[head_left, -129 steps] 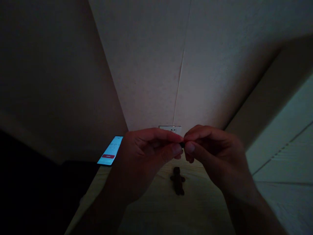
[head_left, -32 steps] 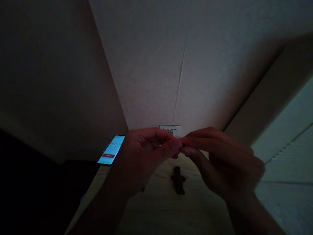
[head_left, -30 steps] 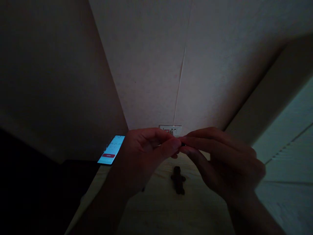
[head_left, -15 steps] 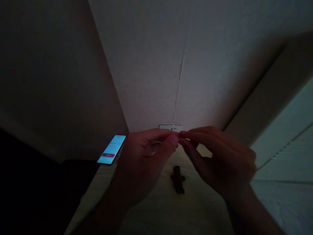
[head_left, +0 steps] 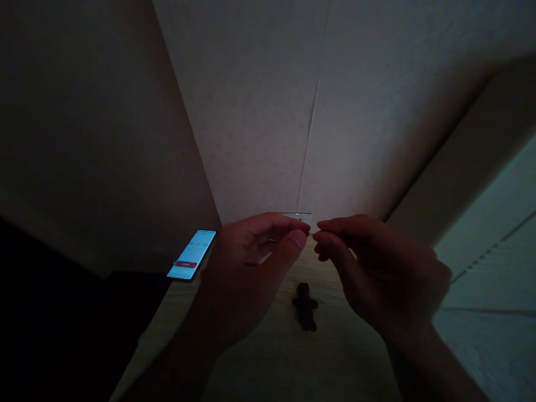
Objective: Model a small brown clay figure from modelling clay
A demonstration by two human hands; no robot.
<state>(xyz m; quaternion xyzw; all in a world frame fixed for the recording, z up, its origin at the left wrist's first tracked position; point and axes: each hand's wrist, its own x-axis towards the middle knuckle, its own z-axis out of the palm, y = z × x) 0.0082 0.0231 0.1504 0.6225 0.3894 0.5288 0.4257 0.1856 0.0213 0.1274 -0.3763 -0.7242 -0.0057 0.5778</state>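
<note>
My left hand [head_left: 255, 273] is closed in a pinch, thumb against forefinger, over the table. Facing it, my right hand [head_left: 372, 268] pinches too, its fingertips a small gap from the left ones. A thin pale sliver seems to span that gap, but it is too small and dark to name. Below the hands a small dark figure [head_left: 305, 307], shaped like a little doll or gingerbread man, lies on the wooden table [head_left: 268, 363]. Neither hand touches it.
A lit phone [head_left: 191, 254] showing a running timer lies at the table's left edge. Behind the hands a socket plate [head_left: 305, 216] sits low on the pale wall [head_left: 259, 111]. A light-coloured panelled piece [head_left: 494, 251] stands on the right. A small red thing [head_left: 203, 273] shows beside my left wrist.
My right hand has moved slightly to the right, so the fingertips that met are now apart. My left hand has barely moved, and the dark figure lies where it was.
</note>
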